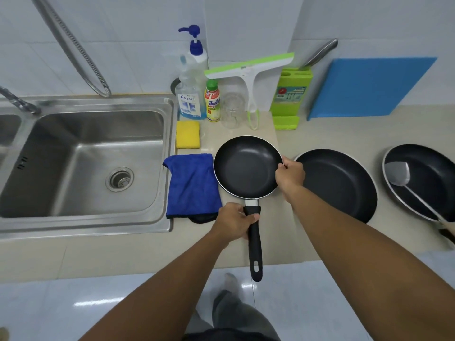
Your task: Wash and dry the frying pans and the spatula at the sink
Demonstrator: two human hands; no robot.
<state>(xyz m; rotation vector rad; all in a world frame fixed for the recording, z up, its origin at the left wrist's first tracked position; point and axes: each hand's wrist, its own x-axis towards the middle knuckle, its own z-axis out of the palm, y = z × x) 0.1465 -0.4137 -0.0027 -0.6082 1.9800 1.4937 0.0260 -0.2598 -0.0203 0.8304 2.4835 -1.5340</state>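
A small black frying pan [246, 166] is over the counter, just right of the sink. My left hand [234, 221] grips the top of its black handle. My right hand [290, 174] pinches the pan's right rim. A second black pan [342, 183] lies on the counter behind my right hand. At the right edge a third pan [428, 178] holds a metal spatula [400, 174] whose handle runs toward the front right. A steel sink [81, 163] with a drain strainer sits at the left. Beside it lie a blue cloth [192, 183] and a yellow sponge [187, 134].
Along the wall stand a pump soap bottle [189, 94], a small dish-soap bottle [213, 102], a clear glass [232, 110], a green-and-white squeegee [251, 77], a green knife block [291, 94] and a blue cutting board [369, 87]. A faucet [19, 102] and metal hose are at the far left.
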